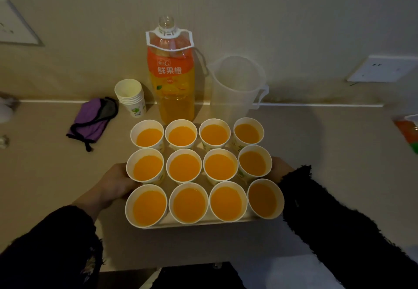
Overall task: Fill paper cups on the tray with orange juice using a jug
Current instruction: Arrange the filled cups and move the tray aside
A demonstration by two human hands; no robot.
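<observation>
All twelve paper cups at frame centre look full, so we judge the tray gets lifted next: keep it level, rise slowly (they are filled high). Our left hand grips its left edge; our right hand is mostly hidden, so we cannot tell its grip. The empty jug stands upper centre on the beige table, wall socket upper right

Reaching forward to both sides of the tray.
Coming in from the lower corners in dark fuzzy sleeves, forearms angled inward toward each other. Clasping the tray's left edge with the left hand, back of the hand up, wrist bare, thumb toward the rim. Meeting the right edge with the right hand, only the knuckles showing past the cuff, fingers hidden, grip impossible to judge.
</observation>
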